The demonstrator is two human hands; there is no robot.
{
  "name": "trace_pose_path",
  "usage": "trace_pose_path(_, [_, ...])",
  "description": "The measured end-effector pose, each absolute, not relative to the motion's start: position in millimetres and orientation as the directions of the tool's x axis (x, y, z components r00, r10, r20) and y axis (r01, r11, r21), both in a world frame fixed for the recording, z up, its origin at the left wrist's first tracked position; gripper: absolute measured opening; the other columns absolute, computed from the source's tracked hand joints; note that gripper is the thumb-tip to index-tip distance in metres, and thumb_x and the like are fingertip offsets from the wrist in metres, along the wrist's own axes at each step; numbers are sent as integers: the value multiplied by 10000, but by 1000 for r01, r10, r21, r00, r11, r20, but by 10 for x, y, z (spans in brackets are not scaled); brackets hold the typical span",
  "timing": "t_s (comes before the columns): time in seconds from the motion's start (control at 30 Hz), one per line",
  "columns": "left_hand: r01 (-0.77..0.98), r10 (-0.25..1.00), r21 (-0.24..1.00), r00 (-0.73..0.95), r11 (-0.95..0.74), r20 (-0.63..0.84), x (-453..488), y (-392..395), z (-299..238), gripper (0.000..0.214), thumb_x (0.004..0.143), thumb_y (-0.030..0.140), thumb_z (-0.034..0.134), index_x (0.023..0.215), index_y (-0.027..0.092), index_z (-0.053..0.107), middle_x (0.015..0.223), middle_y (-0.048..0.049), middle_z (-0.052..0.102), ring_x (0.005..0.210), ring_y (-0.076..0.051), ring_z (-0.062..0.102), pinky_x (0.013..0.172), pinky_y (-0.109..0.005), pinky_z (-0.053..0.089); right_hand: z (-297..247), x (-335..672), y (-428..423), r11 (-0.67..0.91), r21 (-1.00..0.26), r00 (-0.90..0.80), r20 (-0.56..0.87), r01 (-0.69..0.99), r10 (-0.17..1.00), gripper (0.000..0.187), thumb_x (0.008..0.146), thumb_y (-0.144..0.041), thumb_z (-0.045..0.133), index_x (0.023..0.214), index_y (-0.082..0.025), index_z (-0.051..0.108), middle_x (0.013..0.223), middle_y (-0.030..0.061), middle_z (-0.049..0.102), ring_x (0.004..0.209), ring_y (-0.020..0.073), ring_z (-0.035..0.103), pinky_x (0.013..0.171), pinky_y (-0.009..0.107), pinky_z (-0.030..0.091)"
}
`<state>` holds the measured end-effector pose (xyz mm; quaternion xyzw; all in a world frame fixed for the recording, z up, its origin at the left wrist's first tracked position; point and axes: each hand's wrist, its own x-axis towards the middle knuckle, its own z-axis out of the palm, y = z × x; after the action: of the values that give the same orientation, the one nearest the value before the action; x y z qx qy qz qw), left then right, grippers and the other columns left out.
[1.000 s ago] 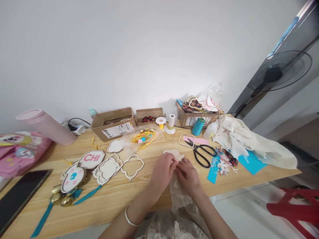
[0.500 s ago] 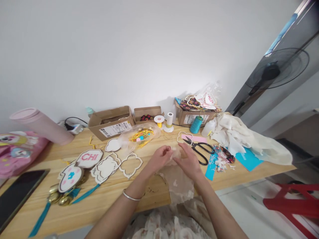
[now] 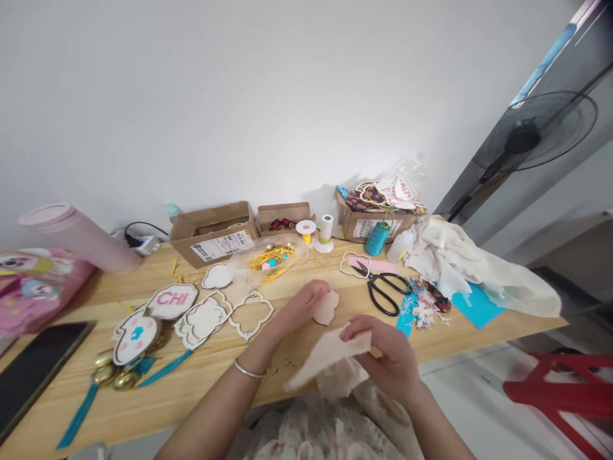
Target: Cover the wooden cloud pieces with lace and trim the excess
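My left hand (image 3: 295, 308) pinches a small beige cut-out piece (image 3: 325, 308) of fabric or felt at its fingertips, above the wooden tabletop (image 3: 297, 377). My right hand (image 3: 383, 353) grips a pale cream fabric scrap (image 3: 330, 358), which hangs towards my lap. A silver bangle (image 3: 248, 369) sits on my left wrist. Black-handled scissors (image 3: 383, 294) lie beyond my right hand, their blades on a thin wooden frame (image 3: 355, 264).
Wooden cut-outs (image 3: 204, 319), one lettered "CHI", lie left with bells and teal tassels. Behind stand cardboard boxes (image 3: 211, 234), a plastic bag of yellow cord (image 3: 271, 262), and teal thread (image 3: 377, 239). White cloth (image 3: 460, 268) and paper scraps (image 3: 424, 306) lie right.
My hands have moved apart. The beige piece is now separate from the cream fabric, with the piece in my left hand and the fabric raised in my right.
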<state>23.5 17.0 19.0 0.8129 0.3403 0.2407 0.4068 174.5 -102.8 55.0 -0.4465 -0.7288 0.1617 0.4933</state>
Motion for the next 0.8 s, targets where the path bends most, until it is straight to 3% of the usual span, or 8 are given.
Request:
trace_pose_path(0.17, [293, 733, 848, 662, -441, 153, 227, 220, 203, 178, 787, 281, 473, 860, 190, 606, 1088, -73, 564, 1067, -203, 473, 953, -349, 336, 675, 1693, -974, 332, -752, 61, 441, 569, 895, 153, 710, -188, 547, 564, -197, 500, 518, -24, 534, 484, 105, 498, 468, 200, 399])
trace_pose_path(0.3, [264, 800, 886, 574, -380, 172, 130, 44, 305, 299, 856, 278, 315, 981, 177, 567, 1181, -104, 516, 1108, -207, 459, 951, -371, 339, 594, 1609, -910, 264, -832, 120, 364, 488, 924, 86, 726, -195, 521, 657, -187, 573, 555, -21, 569, 473, 91, 483, 460, 186, 388])
trace_pose_path(0.37, [164, 785, 938, 601, -305, 150, 103, -179, 337, 316, 815, 282, 418, 1103, 191, 510, 1193, -87, 525, 1093, -206, 483, 928, -346, 370, 537, 1560, -895, 227, -852, 139, 327, 471, 935, 91, 738, -207, 518, 700, -184, 598, 594, -11, 593, 490, 91, 483, 484, 192, 393])
trace_pose_path(0.47, [112, 835, 985, 548, -130, 47, 103, -508, 349, 597, 683, 244, 597, 1242, 207, 392, 1266, -76, 476, 1124, -224, 460, 923, -338, 377, 487, 1506, -864, 156, -889, 174, 252, 431, 952, 112, 744, -244, 529, 756, -176, 617, 621, 1, 602, 511, 97, 486, 499, 204, 391])
trace_pose_path(0.57, [167, 906, 985, 422, -49, -27, 69, -596, 359, 393, 714, 186, 488, 1105, 156, 514, 1096, -77, 596, 1000, -200, 537, 863, -319, 407, 469, 1519, -796, 85, -935, 258, 182, 345, 949, 152, 724, -289, 557, 783, -162, 615, 587, -5, 565, 499, 98, 462, 470, 204, 366])
trace_pose_path(0.67, [282, 861, 959, 494, -25, -122, -60, -437, 354, 205, 712, 191, 450, 820, 145, 619, 797, -41, 664, 761, -180, 593, 696, -286, 450, 408, 1594, -712, 39, -967, 335, 125, 251, 934, 229, 718, -343, 548, 826, -150, 607, 527, -27, 494, 461, 91, 417, 436, 203, 331])
trace_pose_path(0.8, [371, 842, 926, 519, -65, -149, -228, -135, 282, 203, 729, 255, 457, 749, 153, 631, 710, -24, 662, 645, -166, 581, 629, -279, 440, 221, 1642, -645, -32, -959, 351, 71, 280, 934, 284, 713, -399, 480, 782, -142, 579, 564, 3, 525, 475, 111, 438, 439, 221, 337])
